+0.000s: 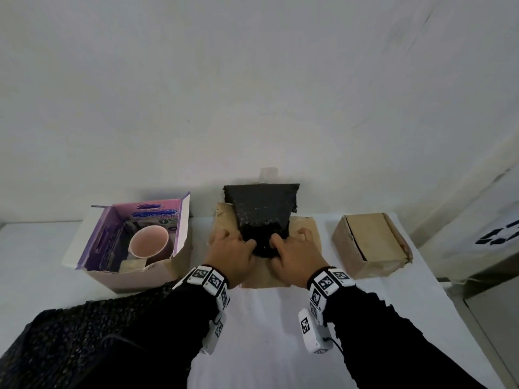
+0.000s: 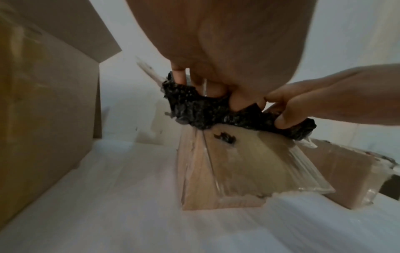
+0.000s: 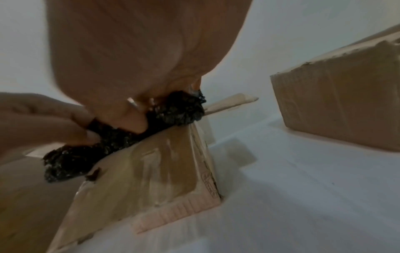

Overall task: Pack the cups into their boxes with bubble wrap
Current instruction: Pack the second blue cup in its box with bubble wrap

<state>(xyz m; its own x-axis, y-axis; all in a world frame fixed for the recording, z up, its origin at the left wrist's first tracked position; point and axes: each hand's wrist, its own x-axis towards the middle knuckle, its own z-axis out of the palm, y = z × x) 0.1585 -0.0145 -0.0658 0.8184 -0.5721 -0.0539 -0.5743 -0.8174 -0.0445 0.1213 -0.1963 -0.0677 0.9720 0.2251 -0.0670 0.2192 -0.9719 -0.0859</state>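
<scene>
A sheet of black bubble wrap (image 1: pixel 262 211) lies over the open middle cardboard box (image 1: pixel 304 228) and stands up against the wall behind. My left hand (image 1: pixel 243 245) and right hand (image 1: pixel 280 245) both grip its bunched near edge at the box's front rim. In the left wrist view the left hand's fingers (image 2: pixel 214 89) dig into the bubble wrap (image 2: pixel 201 111) above the taped box (image 2: pixel 227 167). In the right wrist view the right hand's thumb (image 3: pixel 132 118) presses on the bubble wrap (image 3: pixel 179 111). A pink cup (image 1: pixel 148 242) stands in the purple-lined box (image 1: pixel 179 220) at the left. What lies under the wrap is hidden.
A closed cardboard box (image 1: pixel 370 245) sits at the right on the white table (image 1: pixel 266 332). A second black bubble wrap sheet (image 1: pixel 84 332) lies at the near left under my left arm. The wall stands right behind the boxes.
</scene>
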